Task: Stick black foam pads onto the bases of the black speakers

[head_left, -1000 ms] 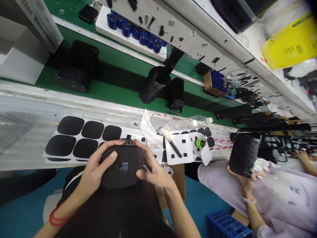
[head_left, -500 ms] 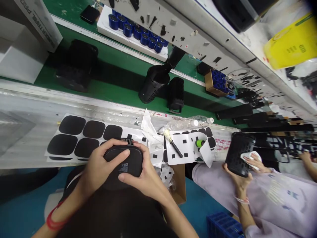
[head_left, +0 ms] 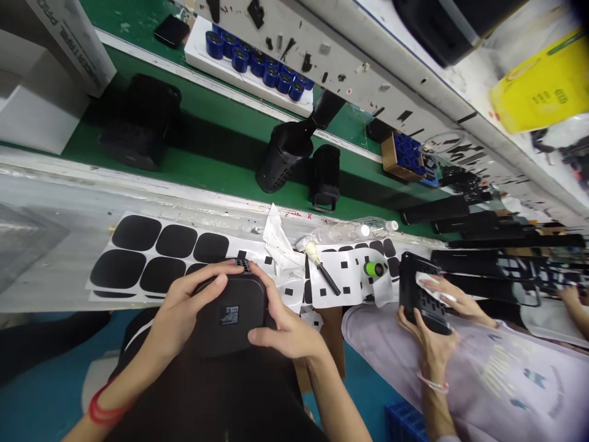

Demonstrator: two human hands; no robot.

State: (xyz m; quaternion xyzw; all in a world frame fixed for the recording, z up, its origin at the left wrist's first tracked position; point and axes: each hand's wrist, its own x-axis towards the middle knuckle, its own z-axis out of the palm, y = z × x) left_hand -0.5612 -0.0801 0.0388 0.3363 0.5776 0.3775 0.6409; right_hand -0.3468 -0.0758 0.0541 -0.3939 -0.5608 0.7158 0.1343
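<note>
Both my hands are wrapped round a black plastic housing [head_left: 234, 325] with rounded corners, its flat face towards me and a small printed label on it. My left hand [head_left: 188, 301] grips its left side and top edge, the thumb lying along the upper rim. On the right side, my right hand [head_left: 285, 325] holds it with the thumb pressed on the face. A perforated strip shows between my fingertips at the top. Behind it lies a sheet of black rounded-square stickers [head_left: 177, 240]. To the right are a brush with a black handle [head_left: 329, 279] and a crumpled white cloth [head_left: 278, 239].
A co-worker's hands [head_left: 430, 334] wipe another black housing [head_left: 414, 288] at my right. Beyond the ledge, a green conveyor [head_left: 211, 159] carries several black housings. Clear plastic bottles [head_left: 338, 232] lie along its edge. A white tray [head_left: 193, 52] of blue cylinders stands farther back.
The housing in my hands has turned slightly, showing more of its labelled face, and my right thumb has moved right. The co-worker's housing has shifted left, towards me.
</note>
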